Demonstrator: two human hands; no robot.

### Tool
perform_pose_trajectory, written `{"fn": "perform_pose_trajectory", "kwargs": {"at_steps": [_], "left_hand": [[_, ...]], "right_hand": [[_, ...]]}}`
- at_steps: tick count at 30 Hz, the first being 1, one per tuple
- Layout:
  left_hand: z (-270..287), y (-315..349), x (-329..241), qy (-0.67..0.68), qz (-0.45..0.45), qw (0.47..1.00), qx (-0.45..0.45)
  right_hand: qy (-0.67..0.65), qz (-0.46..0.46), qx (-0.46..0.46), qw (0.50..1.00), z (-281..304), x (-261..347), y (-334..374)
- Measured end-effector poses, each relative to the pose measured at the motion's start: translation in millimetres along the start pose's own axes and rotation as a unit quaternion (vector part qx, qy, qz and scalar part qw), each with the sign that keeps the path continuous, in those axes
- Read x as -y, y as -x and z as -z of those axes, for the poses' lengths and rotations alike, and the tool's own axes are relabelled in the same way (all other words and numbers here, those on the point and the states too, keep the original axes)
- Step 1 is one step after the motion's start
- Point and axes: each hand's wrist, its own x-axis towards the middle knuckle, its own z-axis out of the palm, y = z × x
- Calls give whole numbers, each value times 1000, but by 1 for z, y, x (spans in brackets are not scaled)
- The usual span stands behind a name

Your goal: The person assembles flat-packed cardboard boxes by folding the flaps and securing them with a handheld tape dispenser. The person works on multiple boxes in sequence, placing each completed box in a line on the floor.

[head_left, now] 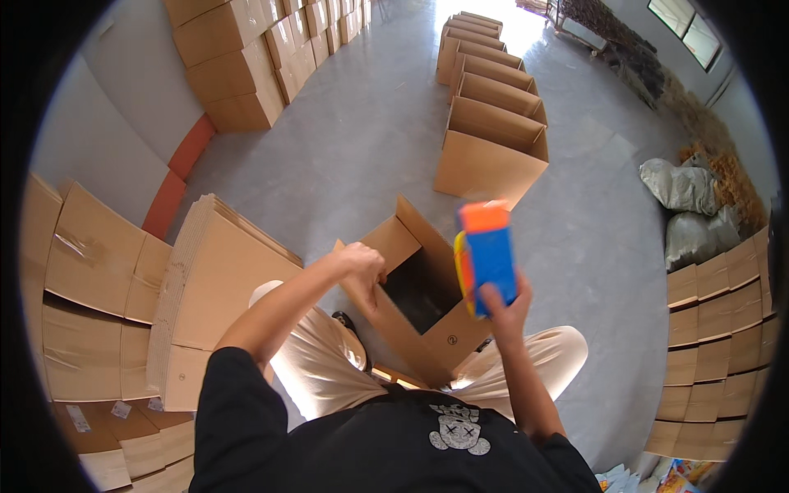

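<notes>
An open cardboard box (436, 353) stands between my knees, its dark inside facing up and its upper edges raised. My left hand (362, 263) is closed over the box's left edge, with the fingers curled to the inner side. To the right of the opening, my right hand (506, 308) holds up a blocky blue-and-orange object (491, 259) with a yellow edge. Motion blurs this object, and its exact kind cannot be made out. The thumb lies across its lower end; the other fingers are mostly hidden behind it.
A row of open cardboard boxes (491, 164) runs away ahead. Flattened cartons (222, 287) lean in a stack at my left. Stacked boxes (234, 70) line the far left wall, with more piled cartons (715, 345) and pale sacks (686, 187) at the right.
</notes>
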Motion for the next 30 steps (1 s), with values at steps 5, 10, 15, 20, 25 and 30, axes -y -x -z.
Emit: {"fn": "perform_pose_trajectory", "kwargs": {"at_steps": [5,10,15,20,25,30], "left_hand": [[-42,-33,5,-12,-67,958,-278],[-98,-39,7,197,95,841,-495],[-105,-58,27,379,120,691,-603],[-97,-54,40,426,130,715,-539],[-79,-38,30,475,155,724,-475],[-96,-45,37,396,84,736,-543]], "right_hand": [[-128,-86,-164,974,17,-21,-54],[-239,-169,-112,949,5,-67,8],[7,-93,72,993,-19,-84,76],[-50,-131,75,987,-20,-59,54],[-41,-82,127,988,-32,-27,16],[-80,-79,168,979,-68,-13,-19]]}}
